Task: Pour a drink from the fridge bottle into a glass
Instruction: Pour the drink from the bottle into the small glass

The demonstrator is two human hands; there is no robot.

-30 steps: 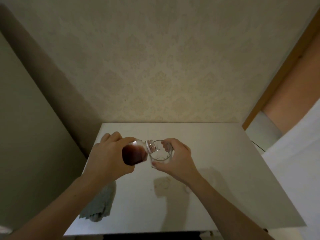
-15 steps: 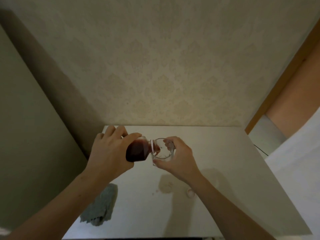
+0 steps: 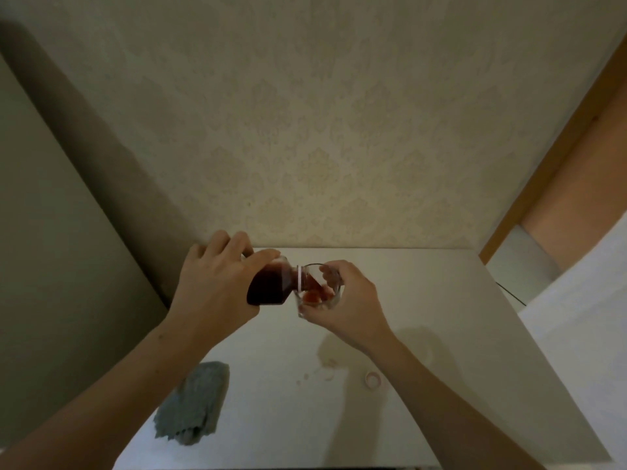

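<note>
Since the earlier frames the bottle point(image 3: 271, 284) has tipped further, its dark red liquid running up into the neck, and red drink now lies in the bottom of the glass point(image 3: 319, 289), which was clear a second ago; both hands sit a little higher in the frame, closer to the wall. The left hand point(image 3: 217, 286) is closed around the body of the small clear plastic bottle, thumb lying along its upper side, holding it nearly on its side just left of frame centre with the neck pointing right. The white ring on the neck sits at the glass rim, and the mouth reaches just inside it. The right hand point(image 3: 349, 305) is wrapped around the short clear tumbler from the right, fingertips point(image 3: 327, 274) showing through the far wall of the glass, and holds it tilted slightly toward the bottle, above the white table point(image 3: 424, 300). Whether its base touches the tabletop cannot be told. On the table in the lower middle of the frame are a few small reddish drops point(image 3: 307, 376) and a faint ring mark, and just right of them, beside the right forearm, lies a small white bottle cap point(image 3: 373, 379). A crumpled grey cloth point(image 3: 193, 403) lies at the lower left of the table, under the left forearm. Patterned cream wallpaper point(image 3: 322, 130) fills the upper half of the frame.
</note>
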